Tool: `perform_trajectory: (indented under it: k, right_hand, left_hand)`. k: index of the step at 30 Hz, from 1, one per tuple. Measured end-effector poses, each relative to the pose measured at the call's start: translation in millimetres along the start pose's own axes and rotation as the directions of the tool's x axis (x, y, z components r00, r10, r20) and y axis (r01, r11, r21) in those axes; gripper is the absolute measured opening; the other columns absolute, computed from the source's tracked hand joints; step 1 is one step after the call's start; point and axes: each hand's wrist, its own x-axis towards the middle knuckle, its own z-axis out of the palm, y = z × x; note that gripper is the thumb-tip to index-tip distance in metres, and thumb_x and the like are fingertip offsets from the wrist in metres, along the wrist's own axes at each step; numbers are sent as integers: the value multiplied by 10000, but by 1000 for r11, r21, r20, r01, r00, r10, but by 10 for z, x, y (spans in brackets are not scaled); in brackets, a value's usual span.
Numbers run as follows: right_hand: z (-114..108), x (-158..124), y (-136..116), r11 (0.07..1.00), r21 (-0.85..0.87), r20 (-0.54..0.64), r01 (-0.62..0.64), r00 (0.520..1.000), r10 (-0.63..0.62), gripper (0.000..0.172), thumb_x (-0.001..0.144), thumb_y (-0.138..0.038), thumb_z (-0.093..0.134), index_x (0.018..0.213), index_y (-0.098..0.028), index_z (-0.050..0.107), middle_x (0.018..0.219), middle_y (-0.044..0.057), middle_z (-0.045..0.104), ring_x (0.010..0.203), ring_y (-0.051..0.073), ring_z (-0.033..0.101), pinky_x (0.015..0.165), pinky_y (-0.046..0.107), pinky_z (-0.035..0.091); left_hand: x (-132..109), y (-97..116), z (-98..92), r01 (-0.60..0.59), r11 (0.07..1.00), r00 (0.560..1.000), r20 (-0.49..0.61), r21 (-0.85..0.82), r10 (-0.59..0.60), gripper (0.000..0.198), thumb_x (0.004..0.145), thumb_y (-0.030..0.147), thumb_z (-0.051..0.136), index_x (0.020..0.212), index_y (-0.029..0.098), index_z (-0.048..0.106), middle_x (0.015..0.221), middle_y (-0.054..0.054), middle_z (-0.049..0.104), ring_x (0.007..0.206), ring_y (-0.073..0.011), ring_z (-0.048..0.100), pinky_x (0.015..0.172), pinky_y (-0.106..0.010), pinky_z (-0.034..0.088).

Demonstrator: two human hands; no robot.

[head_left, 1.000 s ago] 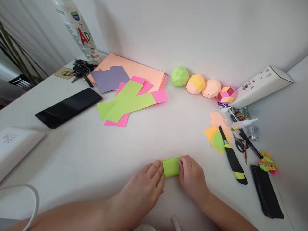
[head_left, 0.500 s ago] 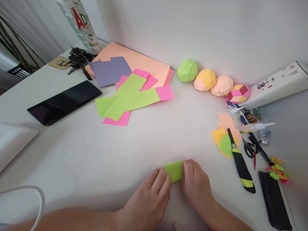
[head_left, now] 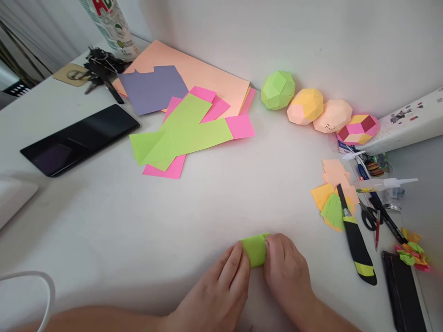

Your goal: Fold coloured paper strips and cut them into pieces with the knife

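Note:
A small folded green paper piece [head_left: 255, 249] lies on the white table near the front edge. My left hand [head_left: 218, 290] presses its fingertips on the piece's left side, fingers held close together. My right hand [head_left: 285, 272] pinches the right side of the same piece with bent fingers. Both hands rest on the tabletop.
Green, pink, purple and orange paper sheets [head_left: 183, 133] lie at the back left beside a black phone [head_left: 78, 139] and keys [head_left: 100, 69]. Several paper polyhedra [head_left: 308, 106] line the wall. A utility knife [head_left: 356, 240], scissors [head_left: 368, 216], pens and paper scraps [head_left: 332, 198] lie to the right.
My view has shifted a little, so everything sits slightly lower-right. My left fingers have slid further onto the green piece; my right hand keeps its pinch.

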Motion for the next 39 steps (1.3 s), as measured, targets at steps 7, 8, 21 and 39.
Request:
perform_trajectory:
  k: [7,8,21,39]
  right_hand:
    - [-29,2,35,986,162,-11,-38,999,40,158,890,-77,396,854,-179,512,697,45,584,622,172,555,566,284,465]
    - [-42,1,44,979,198,-19,-52,998,57,142,898,-94,408,891,-177,523,724,49,607,641,171,575,591,286,481]
    - [-63,-99,69,937,330,-51,-117,989,141,185,886,-73,490,993,-178,598,860,71,647,749,160,629,666,279,552]
    - [-63,-81,49,970,233,-78,-66,993,87,214,874,-43,455,940,-139,635,802,78,631,693,158,612,597,262,550]
  left_hand:
    - [6,-14,-11,-50,999,999,22,20,49,355,827,352,520,1046,133,693,1157,-126,622,1118,-329,543,1011,-465,309]
    - [7,-21,-14,-68,997,997,29,29,67,359,833,345,507,1052,127,689,1151,-133,619,1111,-329,548,1004,-471,317]
    - [53,-122,-2,-148,988,989,23,36,147,365,870,301,432,1116,116,629,1212,-155,604,1084,-302,559,931,-440,355]
    - [38,-158,-10,-187,981,980,77,53,183,463,826,278,526,1236,65,565,1305,-194,537,1128,-312,529,941,-435,365]
